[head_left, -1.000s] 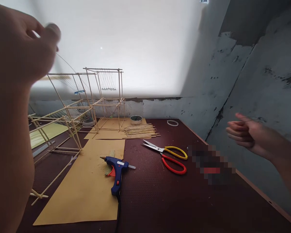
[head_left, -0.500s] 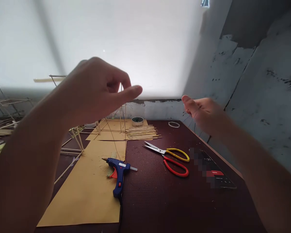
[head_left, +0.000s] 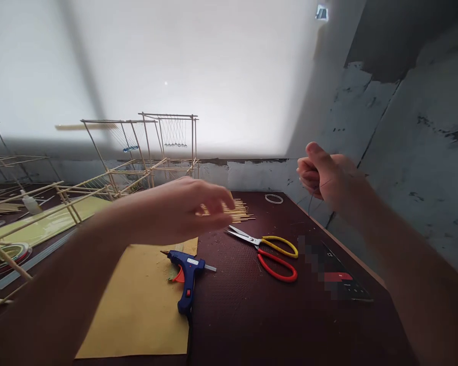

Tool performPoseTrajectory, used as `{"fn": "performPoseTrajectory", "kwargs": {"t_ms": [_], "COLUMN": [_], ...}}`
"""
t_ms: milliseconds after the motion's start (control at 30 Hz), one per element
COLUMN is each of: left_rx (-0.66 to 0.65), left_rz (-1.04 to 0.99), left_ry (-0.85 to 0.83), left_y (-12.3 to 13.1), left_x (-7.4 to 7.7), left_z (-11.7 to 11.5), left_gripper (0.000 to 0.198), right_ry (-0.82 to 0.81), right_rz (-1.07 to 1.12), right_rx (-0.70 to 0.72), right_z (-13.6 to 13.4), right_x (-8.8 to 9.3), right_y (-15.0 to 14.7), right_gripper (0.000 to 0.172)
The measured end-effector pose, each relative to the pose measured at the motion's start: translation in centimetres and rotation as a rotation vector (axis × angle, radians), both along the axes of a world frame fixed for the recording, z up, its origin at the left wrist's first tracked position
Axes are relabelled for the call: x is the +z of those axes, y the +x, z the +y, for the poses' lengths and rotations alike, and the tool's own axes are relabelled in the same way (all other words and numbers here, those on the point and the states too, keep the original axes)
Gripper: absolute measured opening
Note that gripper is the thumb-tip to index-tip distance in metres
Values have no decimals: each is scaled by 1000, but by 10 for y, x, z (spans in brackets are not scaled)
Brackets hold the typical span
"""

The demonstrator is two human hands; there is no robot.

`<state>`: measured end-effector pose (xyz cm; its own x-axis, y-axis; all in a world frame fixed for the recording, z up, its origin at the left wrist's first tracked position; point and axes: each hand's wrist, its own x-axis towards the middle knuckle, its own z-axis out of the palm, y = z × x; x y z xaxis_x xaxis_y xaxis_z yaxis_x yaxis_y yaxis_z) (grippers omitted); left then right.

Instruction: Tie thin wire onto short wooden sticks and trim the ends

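My left hand (head_left: 193, 208) is over the table in front of the wooden sticks, its fingers loosely bent and apart from the thumb. Nothing shows between them, though motion blurs the tips. Raised at the right, my right hand (head_left: 328, 175) is closed with the thumb on top, gripping a thin dark thread (head_left: 310, 203) that trails below the fingers. Below my left hand lies a blue glue gun (head_left: 191, 272) with a clear glue stick in its back. Scissors (head_left: 259, 241) with one yellow and one red handle lie between the hands, touched by neither.
Stick frames (head_left: 170, 117) with small beads hung on threads stand at the back left. A pile of thin wooden sticks (head_left: 244, 211), a white ring (head_left: 274, 199) and a phone (head_left: 345, 277) lie on the table. Tan board (head_left: 137, 305) lies under the glue gun. A wall borders the right side.
My left hand has dropped from higher up to just above the table, uncovering the stick frames behind. My right hand has moved slightly right and turned thumb-up.
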<state>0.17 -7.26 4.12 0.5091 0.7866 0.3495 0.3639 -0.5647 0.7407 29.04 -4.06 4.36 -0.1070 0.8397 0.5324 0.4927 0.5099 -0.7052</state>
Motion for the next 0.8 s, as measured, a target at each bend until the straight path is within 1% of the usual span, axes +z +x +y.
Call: {"fn": "performPoseTrajectory", "kwargs": {"t_ms": [33, 67, 100, 133, 167, 200, 267, 300, 333, 367, 400, 467, 533, 600, 633, 667, 733, 800], "left_rx": [-55, -86, -117, -162, -234, -324, -519, -598, -653, -679, -681, -642, -618, -659, -685, -703, -681, -605], "left_rz": [54, 46, 11, -30, -70, -91, -86, -75, -74, -92, -130, -206, -180, -100, -101, -149, -320, -445], "left_ry": [36, 63, 51, -8, -115, -259, -545, -656, -727, -765, -781, -791, -837, -921, -954, -972, -954, -919], "left_y": [14, 26, 38, 48, 56, 64, 74, 78, 81, 83, 84, 87, 89, 90, 92, 94, 98, 103], "left_x": [-2, -5, -8, -12, -15, -17, -21, -22, -23, -24, -25, -29, -35, -42, -46, -51, -58, -63], "left_z": [7, 14, 21, 26, 30, 33, 35, 35, 34, 32, 31, 30, 31, 34, 36, 37, 36, 31], "left_gripper": [18, 20, 21, 24, 29, 37, 52, 56, 57, 54, 51, 46, 52, 63, 66, 66, 54, 36], "right_ry": [0, 9, 28, 49, 77, 115, 207, 249, 284, 309, 322, 334, 355, 390, 417, 452, 548, 647], "right_rz": [-2, -12, -22, -35, -49, -71, -133, -172, -206, -233, -250, -274, -296, -318, -329, -341, -375, -430], "right_rx": [35, 69, 93, 109, 116, 114, 89, 75, 65, 61, 62, 61, 45, 26, 22, 25, 56, 100], "right_z": [-3, -7, -10, -14, -18, -22, -28, -30, -32, -33, -34, -35, -37, -38, -39, -39, -39, -40], "right_x": [1, 1, 2, 3, 3, 4, 3, 2, 1, 0, -1, -4, -6, -8, -9, -11, -15, -19], "right_y": [-8, -16, -23, -30, -36, -41, -49, -52, -53, -54, -55, -55, -55, -55, -55, -55, -55, -53], "right_gripper": [59, 60, 61, 61, 61, 61, 60, 60, 60, 60, 60, 60, 59, 59, 58, 57, 54, 48]}}
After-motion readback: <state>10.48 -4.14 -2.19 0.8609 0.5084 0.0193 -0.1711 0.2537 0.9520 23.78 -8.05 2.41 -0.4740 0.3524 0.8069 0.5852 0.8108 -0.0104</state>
